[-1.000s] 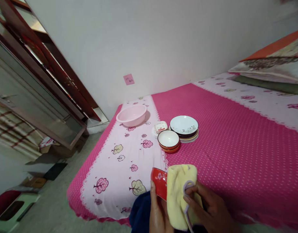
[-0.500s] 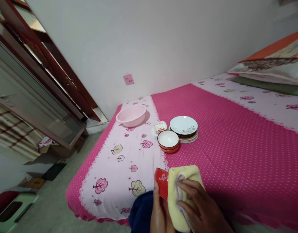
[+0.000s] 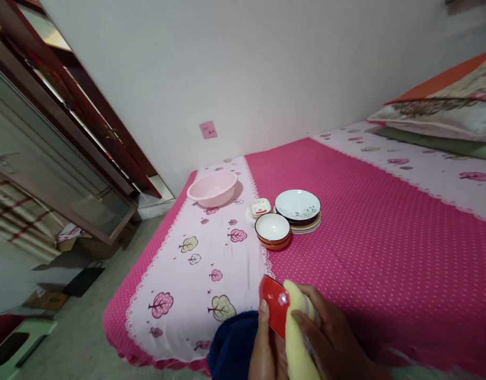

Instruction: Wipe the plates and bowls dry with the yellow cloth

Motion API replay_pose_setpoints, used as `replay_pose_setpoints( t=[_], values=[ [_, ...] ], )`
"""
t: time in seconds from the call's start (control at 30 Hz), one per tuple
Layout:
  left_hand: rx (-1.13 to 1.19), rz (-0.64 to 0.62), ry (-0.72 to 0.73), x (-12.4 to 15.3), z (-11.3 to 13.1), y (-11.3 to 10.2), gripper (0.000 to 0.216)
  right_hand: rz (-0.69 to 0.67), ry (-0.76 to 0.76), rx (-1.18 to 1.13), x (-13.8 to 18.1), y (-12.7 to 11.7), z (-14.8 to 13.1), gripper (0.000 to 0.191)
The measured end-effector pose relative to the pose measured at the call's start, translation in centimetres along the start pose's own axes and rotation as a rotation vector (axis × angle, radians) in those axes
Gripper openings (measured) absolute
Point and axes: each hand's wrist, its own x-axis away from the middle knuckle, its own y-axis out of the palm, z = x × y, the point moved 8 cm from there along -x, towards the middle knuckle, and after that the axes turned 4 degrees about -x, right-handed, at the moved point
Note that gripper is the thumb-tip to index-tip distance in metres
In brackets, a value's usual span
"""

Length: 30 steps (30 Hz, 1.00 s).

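Tilted on its side near the bed's front edge, a red bowl (image 3: 275, 305) with a pale flower print is gripped by my left hand (image 3: 264, 345). A yellow cloth (image 3: 296, 338) with a purple edge is bunched in my right hand (image 3: 326, 330), pressed over the bowl's right side and hiding that part. Beyond my hands stands a stack of orange bowls (image 3: 273, 232) with white insides. Behind it are a small white square dish (image 3: 260, 207) on pale plates and a stack of plates (image 3: 297, 205) topped by a white one.
A pink basin (image 3: 213, 190) rests on the bed (image 3: 365, 237) by the wall. Pillows (image 3: 445, 108) are piled at the far right. Dark blue cloth (image 3: 233, 343) shows below my left hand. A green stool (image 3: 23, 343) stands on the floor at left.
The cloth, spread flat over the bowl before, is now bunched and folded around its right edge in my right hand. More of the red bowl shows, and it has shifted slightly right.
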Motion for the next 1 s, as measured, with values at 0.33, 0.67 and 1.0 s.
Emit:
replay_pose_setpoints(
  t=[0.33,0.67,1.0],
  values=[
    [-0.113,-0.018,0.146,-0.4,2.2,-0.8,0.057,0.003,0.248,-0.329,-0.8,-1.8,0.4,0.036],
    [-0.722,0.389,0.442,0.9,7.4,-1.5,0.061,0.045,0.37,-0.385,0.4,-3.0,1.7,0.052],
    [-1.436,0.236,0.674,2.7,6.7,2.7,0.055,-0.022,-0.118,0.059,1.5,-0.8,-1.4,0.04]
  ],
)
